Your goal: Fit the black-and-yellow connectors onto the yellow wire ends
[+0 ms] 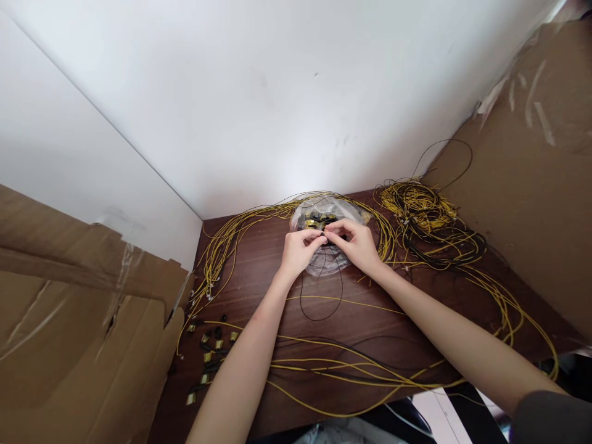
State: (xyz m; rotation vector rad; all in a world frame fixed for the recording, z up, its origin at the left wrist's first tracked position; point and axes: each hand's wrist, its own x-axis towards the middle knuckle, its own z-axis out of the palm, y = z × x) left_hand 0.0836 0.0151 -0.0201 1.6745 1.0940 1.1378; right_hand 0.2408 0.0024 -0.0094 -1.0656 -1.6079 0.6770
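My left hand [298,250] and my right hand [355,243] meet fingertip to fingertip over a clear plastic bag [319,264]. Thumb and forefinger of each hand are pinched together. A thin black wire [319,320] hangs in a loop below the fingers and seems to run up into the left pinch. Whatever small dark piece sits between the fingertips is mostly hidden. Inside the bag, behind the hands, lie small black and yellow parts [314,221].
Yellow wires [231,237] arch around the bag on the brown tabletop [259,271]. A tangled wire pile [419,206] lies at right. Several small black parts with yellow tabs [206,356] lie front left. Cardboard [78,345] stands left, another cardboard panel [527,172] right, a white wall [277,111] behind.
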